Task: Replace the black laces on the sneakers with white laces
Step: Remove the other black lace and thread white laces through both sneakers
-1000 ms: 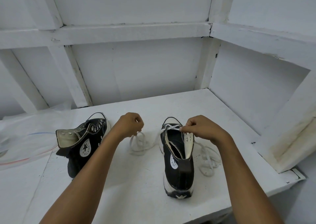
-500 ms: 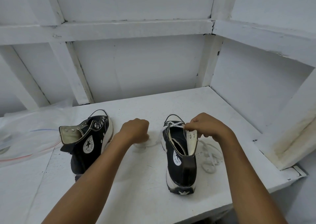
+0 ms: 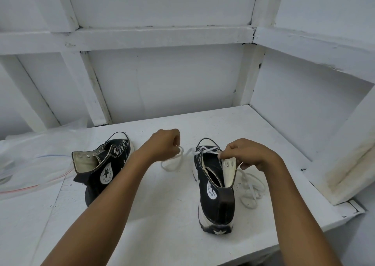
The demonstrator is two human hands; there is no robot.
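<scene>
- The right hand (image 3: 248,154), right of centre in the frame, has its grip curled. Thumb and fingertips pinch a flat white shoelace (image 3: 205,150) just at the top edge of a cream inner flap with metal eyelets.
- That flap belongs to a black canvas high-top sneaker (image 3: 218,202) with a white rubber sole. It stands upright, lower right of centre, heel towards the camera and white toe cap pointing away.
- The lace crosses over the front of this sneaker near the toe cap. The upper eyelets on the flap show as plain metal rings.
- The left hand (image 3: 164,144), just left of the sneaker's toe, has its grip closed into a fist around the other run of the same lace. A loop of it hangs from under the fingers and lies on the surface between the hand and the sneaker.
- More of the lace lies in loose coils on the right of the sneaker, below the right wrist.
- A second black canvas high-top sneaker (image 3: 103,170) lies tipped on its side at centre left, well apart from the first. Its cream lining and its round star patch face the camera.
- Both sneakers rest on a white painted worktop (image 3: 162,209), scuffed and speckled.
- A clear plastic sheet (image 3: 30,160) with thin red and blue lines covers the far left of the worktop.
- A white painted wooden wall (image 3: 162,83) with beams fills the upper half of the frame.
</scene>
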